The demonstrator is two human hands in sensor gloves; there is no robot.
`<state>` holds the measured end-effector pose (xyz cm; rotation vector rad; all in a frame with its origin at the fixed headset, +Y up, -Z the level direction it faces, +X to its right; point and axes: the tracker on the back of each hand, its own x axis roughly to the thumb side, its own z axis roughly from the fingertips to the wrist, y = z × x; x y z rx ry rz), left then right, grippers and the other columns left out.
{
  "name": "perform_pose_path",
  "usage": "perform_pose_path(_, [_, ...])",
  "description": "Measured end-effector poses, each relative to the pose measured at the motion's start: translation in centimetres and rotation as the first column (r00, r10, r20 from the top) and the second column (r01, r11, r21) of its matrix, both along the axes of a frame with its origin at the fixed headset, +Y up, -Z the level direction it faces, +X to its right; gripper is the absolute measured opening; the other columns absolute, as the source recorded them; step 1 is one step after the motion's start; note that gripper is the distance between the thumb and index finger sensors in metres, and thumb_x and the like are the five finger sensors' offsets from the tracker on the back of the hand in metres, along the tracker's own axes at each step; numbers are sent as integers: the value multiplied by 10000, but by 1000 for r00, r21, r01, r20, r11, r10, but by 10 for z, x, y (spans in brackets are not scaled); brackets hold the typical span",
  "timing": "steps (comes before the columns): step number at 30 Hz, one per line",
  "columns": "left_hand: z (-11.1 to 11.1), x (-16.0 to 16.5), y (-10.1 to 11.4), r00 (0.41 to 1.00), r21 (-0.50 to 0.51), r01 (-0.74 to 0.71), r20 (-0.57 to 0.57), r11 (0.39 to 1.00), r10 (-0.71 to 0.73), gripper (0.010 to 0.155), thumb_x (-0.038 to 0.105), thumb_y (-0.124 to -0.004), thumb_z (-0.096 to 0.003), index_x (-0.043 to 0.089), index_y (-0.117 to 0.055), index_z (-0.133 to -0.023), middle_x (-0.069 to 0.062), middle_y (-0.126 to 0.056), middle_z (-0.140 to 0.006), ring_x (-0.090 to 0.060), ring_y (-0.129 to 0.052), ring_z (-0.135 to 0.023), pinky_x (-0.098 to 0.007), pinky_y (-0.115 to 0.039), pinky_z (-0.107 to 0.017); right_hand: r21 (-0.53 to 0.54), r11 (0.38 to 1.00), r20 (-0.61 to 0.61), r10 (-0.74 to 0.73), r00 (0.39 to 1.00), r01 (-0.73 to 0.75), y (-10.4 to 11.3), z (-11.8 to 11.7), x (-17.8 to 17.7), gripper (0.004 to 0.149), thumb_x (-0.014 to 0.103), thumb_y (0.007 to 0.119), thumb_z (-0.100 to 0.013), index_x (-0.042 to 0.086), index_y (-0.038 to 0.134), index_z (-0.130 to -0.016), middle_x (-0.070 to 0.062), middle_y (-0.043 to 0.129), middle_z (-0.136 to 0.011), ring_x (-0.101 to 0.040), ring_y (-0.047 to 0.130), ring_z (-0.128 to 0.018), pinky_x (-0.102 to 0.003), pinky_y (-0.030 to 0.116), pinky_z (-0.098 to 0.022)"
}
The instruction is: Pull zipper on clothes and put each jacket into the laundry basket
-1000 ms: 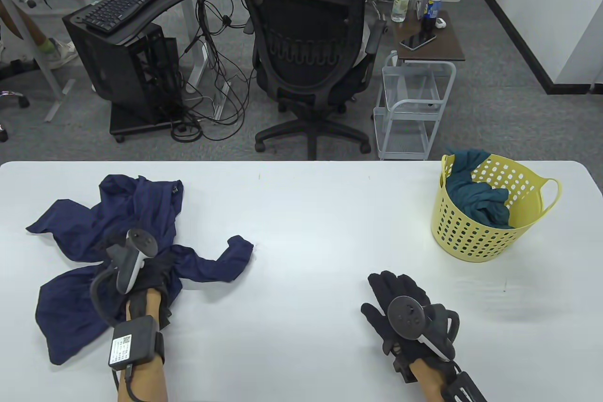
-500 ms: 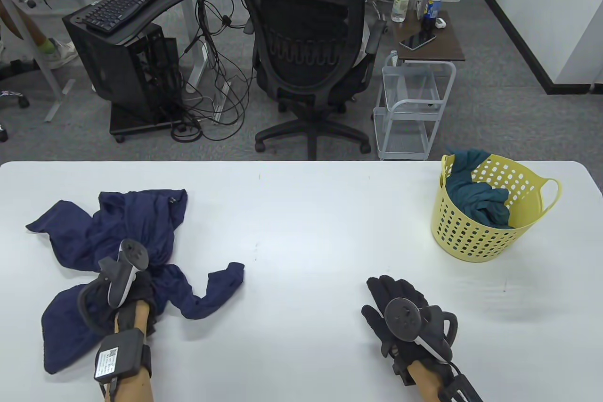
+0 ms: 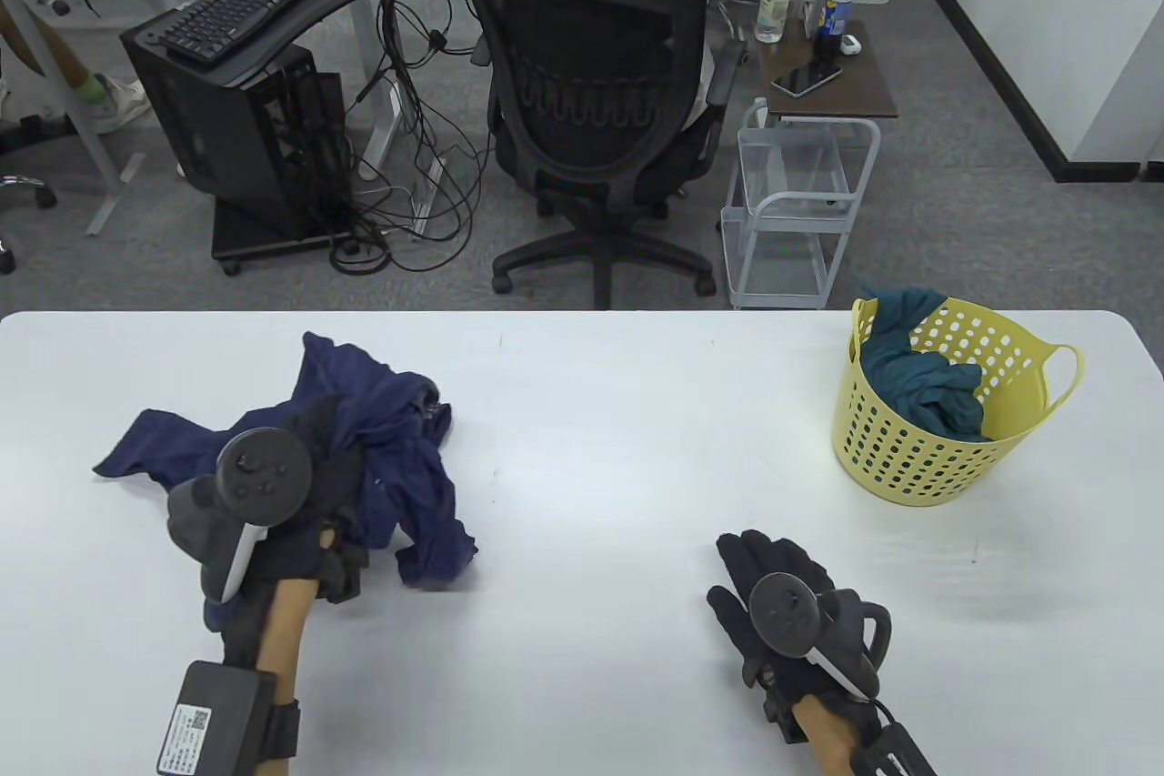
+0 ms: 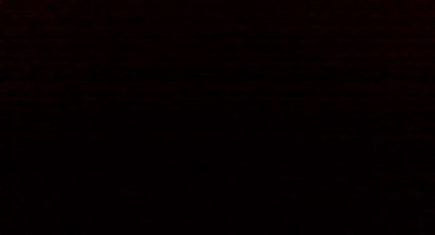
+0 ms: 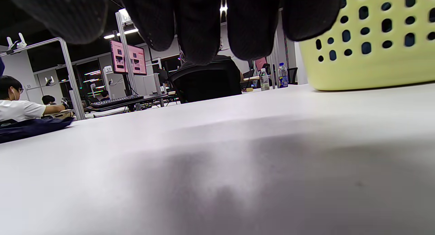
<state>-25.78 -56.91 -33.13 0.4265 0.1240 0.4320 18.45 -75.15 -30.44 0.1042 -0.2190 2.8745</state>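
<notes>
White bench (image 3: 582, 376) carries the navy jacket (image 3: 400, 439) bunched at nine o'clock, your left hand (image 3: 309, 485) gripping it. The yellow basket (image 3: 909, 458) sits far off at three o'clock, nearer your right hand (image 3: 773, 594), which rests flat, holding nothing.

The left wrist view is fully black. In the table view the left hand (image 3: 314, 485) is partly buried in the blue jacket (image 3: 400, 448), so its fingers and the zipper cannot be seen. The basket (image 5: 373, 51) is cut by the right wrist view's edge.
</notes>
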Motion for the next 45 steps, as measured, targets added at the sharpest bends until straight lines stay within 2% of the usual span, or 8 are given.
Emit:
perform_pose_path(5, [23,66,21,964,42,-89,253,995,75,468,505,-850,-376,436,-820,-838,90,-1018,-685,-80,-1011,-388,-391,-890,-337,2,1000,39,-16,999,16,1,-1,9,611,575,734,-481,343,650,-1040,12,717,-1120,-421,728,-977,-611,617,-675])
perform_pose_path(9, [24,105,0,913,-74,-96,391,993,117,488,499,-845,-395,418,-800,-873,71,-1002,-735,-114,-1012,-449,-421,-869,-384,49,999,143,-8,990,1,8,0,22,524,466,679,-522,347,662,-1032,17,724,-1115,-419,731,-973,-606,617,-676])
perform_pose_path(15, [9,154,-107,889,-443,162,454,882,65,557,512,-817,-420,418,-716,-960,61,-930,-890,-220,-964,-688,-496,-787,-527,52,998,242,-39,970,27,12,0,45,512,423,667,-530,337,655,-1035,8,709,-1121,-425,724,-974,-608,612,-677])
perform_pose_path(20, [10,174,-186,836,-599,505,518,622,-180,699,627,-776,-390,480,-535,-1029,64,-657,-1129,-341,-595,-1046,-568,-590,-690,-7,998,233,-52,971,55,7,-5,51,522,420,675,-527,340,637,-1042,11,685,-1133,-430,700,-988,-615,599,-683])
perform_pose_path(28, [27,149,-161,862,-585,378,504,717,-44,827,703,-782,-342,474,-443,-1062,56,-538,-1188,-355,-485,-1089,-605,-525,-717,-169,985,2,-25,1000,25,12,-3,47,885,514,874,-459,425,283,-1110,46,278,-1249,-447,306,-1121,-708,364,-744])
perform_pose_path(34, [32,118,-143,931,-524,207,364,826,-3,629,542,-754,-420,422,-609,-1020,52,-687,-1125,-359,-587,-1055,-635,-546,-692,-247,959,-13,141,990,-140,-8,-14,23,1097,623,942,-382,434,116,-1079,62,24,-1214,-434,99,-1104,-716,241,-748])
perform_pose_path(39, [40,142,-144,891,-505,226,452,833,33,737,660,-740,-381,405,-562,-1049,63,-655,-1148,-359,-542,-1078,-642,-522,-703,16,991,97,128,987,-130,-3,-19,7,474,449,921,-420,424,787,-875,134,821,-965,-361,647,-1014,-647,514,-728])
perform_pose_path(45, [52,199,-157,820,-477,307,572,824,26,1081,803,-720,-261,365,-157,-1073,2,-324,-1241,-351,-376,-1134,-661,-449,-737,102,986,-224,-106,969,132,24,11,-24,402,441,883,-447,421,799,-839,123,868,-854,-296,755,-937,-630,582,-712])
